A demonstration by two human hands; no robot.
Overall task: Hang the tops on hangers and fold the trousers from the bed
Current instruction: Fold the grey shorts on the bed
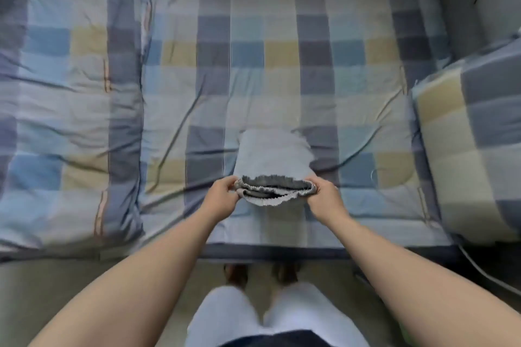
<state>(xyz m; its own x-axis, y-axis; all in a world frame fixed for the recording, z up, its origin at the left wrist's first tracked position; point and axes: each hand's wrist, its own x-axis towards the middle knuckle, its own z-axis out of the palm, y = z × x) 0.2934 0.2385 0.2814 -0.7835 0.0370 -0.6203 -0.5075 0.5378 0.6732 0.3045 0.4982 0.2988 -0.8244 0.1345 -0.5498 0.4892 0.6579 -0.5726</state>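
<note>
- The trousers, light blue denim, lie near-centre on the bed, already folded to a short stack. The frayed hems are at the near end.
- The left hand pinches the left corner of this near end and the right hand pinches the right corner. Both are grasping the cloth layers, which look lifted a bit off the sheet.
- Step in hand, prob.: one more fold of the trousers. No tops or hangers are in view.
- Next move needs: carry the held end toward the far end w/ both hands level, so the layers stay aligned, then press flat.
- Edges: the near bed edge is close behind the hands, so the stack should not slide nearer.
- Room: flat checked sheet runs far beyond the trousers. A bulky duvet at left and a cushion at right are both well apart.
</note>
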